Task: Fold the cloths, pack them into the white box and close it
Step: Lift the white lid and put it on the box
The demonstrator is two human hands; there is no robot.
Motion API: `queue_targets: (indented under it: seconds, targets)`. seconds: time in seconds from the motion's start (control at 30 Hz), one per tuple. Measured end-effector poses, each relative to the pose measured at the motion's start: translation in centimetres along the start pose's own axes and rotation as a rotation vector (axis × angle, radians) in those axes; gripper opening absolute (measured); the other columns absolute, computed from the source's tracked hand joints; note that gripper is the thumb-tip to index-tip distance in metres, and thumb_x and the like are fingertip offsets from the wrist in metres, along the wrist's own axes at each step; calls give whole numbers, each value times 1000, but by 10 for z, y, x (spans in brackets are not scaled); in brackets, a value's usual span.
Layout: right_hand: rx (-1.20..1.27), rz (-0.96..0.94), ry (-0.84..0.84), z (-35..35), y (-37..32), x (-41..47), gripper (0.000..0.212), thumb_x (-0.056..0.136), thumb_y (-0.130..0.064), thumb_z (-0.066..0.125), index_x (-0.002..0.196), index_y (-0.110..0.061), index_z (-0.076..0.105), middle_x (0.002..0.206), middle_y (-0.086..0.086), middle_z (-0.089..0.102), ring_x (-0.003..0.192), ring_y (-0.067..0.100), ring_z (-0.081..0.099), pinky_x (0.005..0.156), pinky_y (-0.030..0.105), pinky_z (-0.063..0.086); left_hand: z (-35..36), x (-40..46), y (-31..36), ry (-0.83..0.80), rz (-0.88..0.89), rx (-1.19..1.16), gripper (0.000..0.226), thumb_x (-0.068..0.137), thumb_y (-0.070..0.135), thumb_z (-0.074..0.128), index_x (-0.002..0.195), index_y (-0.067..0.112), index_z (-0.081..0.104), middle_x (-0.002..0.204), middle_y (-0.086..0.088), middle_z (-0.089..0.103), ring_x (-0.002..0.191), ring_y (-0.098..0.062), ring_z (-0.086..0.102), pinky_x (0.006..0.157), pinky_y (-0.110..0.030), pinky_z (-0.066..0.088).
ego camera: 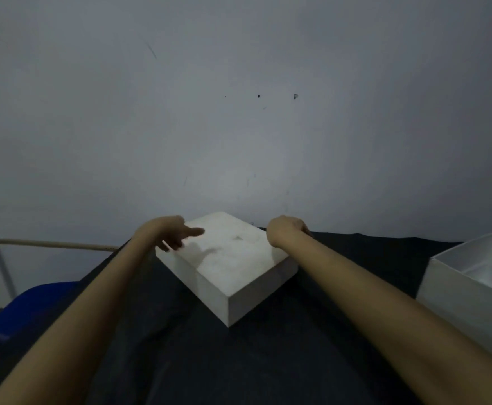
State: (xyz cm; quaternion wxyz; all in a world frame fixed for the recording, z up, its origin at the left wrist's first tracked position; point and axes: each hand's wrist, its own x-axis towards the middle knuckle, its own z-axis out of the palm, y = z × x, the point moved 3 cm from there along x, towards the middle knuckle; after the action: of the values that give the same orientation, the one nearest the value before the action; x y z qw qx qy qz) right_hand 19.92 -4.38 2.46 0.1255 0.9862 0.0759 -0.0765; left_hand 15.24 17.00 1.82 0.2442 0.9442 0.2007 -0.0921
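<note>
Two white boxes stood on the dark cloth — one closed box (pixel 227 267), one open box (pixel 469 290) — and two hands reached in: left hand (pixel 174 233), right hand (pixel 285 229).

The closed box (pixel 227 258) is plain white with faint grey smudges on its lid. The bench (pixel 239 361) is covered in a dark charcoal cloth with no pattern. An open box (pixel 455 290) at the right edge is white outside and inside, with something dark grey in it. The wall (pixel 239 112) is pale grey with a few small black marks. A blue object (pixel 25 305) sits at the left.
</note>
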Motion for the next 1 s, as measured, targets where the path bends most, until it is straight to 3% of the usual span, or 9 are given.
queue_targets:
  seconds: [0.1,0.27,0.4,0.47,0.57,0.67,0.77,0.87,1.0]
  targets:
    - [130,16,-92,17,10,4,53,100,-36,30,142,-5,33,146,17,37,129,36,42,107,47,38,3,27,-24,310,-44,144,75,90,53,40,138,-4,29,143,-23,39,127,-36,42,105,-42,35]
    - [312,-82,-98,56,6,5,69,97,-53,15,144,-6,31,151,15,32,134,31,37,110,41,31,32,58,-56,265,-61,-32,100,82,60,50,142,-8,9,153,-25,13,142,-37,13,118,-43,15]
    - [447,-45,-74,67,9,10,70,98,-52,12,141,-1,35,149,21,31,133,35,36,109,43,34,25,70,-60,336,-70,-139,102,75,63,57,142,-3,20,150,-24,23,137,-37,28,112,-43,29]
    - [534,-1,-71,69,15,10,65,99,-45,14,140,0,35,146,22,34,130,35,37,109,44,34,18,67,-71,391,-108,-95,92,78,69,46,136,-2,37,142,-23,40,127,-35,43,104,-41,36]
    - [612,41,-17,70,32,15,57,101,-40,18,137,-1,39,140,20,43,126,34,43,107,42,37,26,59,-78,228,-138,-251,85,86,65,28,133,-4,42,143,-25,41,128,-36,42,108,-42,31]
    - [978,11,-20,78,46,19,63,98,-48,25,136,1,41,138,18,48,122,31,50,102,32,42,38,49,-75,126,-55,-624,76,90,58,27,134,-2,41,143,-24,38,127,-36,42,110,-44,27]
    - [1420,-6,-10,100,52,13,61,97,-50,29,133,-5,46,135,12,52,111,21,54,97,26,39,43,32,-72,12,0,-876,68,89,59,28,114,3,58,124,-25,56,96,-33,58,86,-39,42]
    - [1812,-7,-42,118,42,1,50,97,-47,32,132,-15,49,127,9,58,92,15,56,85,28,42,47,22,-71,-88,6,-922,61,84,61,38,115,11,55,107,-26,63,85,-36,63,73,-38,48]
    - [2171,68,-105,116,34,-13,36,96,-38,41,107,-11,61,88,8,67,77,23,63,60,30,49,53,10,-63,-119,24,-981,60,73,61,51,107,12,61,98,-25,69,78,-35,66,70,-37,49]
